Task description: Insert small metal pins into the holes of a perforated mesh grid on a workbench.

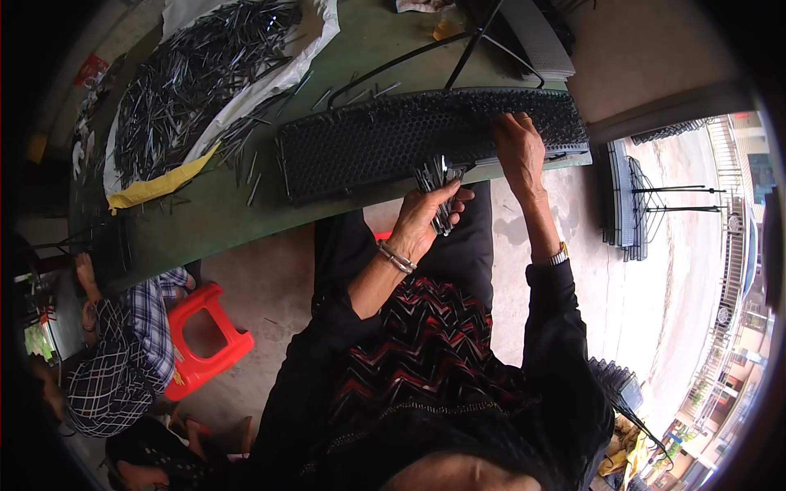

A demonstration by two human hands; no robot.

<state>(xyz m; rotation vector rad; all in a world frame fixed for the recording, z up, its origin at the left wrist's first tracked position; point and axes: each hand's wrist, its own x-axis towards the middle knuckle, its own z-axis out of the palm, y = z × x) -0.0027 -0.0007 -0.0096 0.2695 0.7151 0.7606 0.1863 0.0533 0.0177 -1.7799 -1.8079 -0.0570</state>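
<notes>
Fingertips of right hand point(519, 147) hidden on black perforated panel point(385, 143); grip undeterminable. Bundle of metal pins point(438, 182), apparently, clasped in left hand point(426, 217) just below panel.

Shiny metal pins point(438, 176), seemingly matt black plastic perforated tray point(377, 143)

a white sack point(270, 78) lies opened flat on the far left of the green table point(205, 217), its plastic spread out under a large heap of thin dark metal pins point(196, 82). a yellow fold of the sack point(160, 184) curls up along its near edge. beyond the table's left rim, a small red and white printed label or wrapper point(92, 69) lies on the ground, too small to make out further. no screens show.
</notes>
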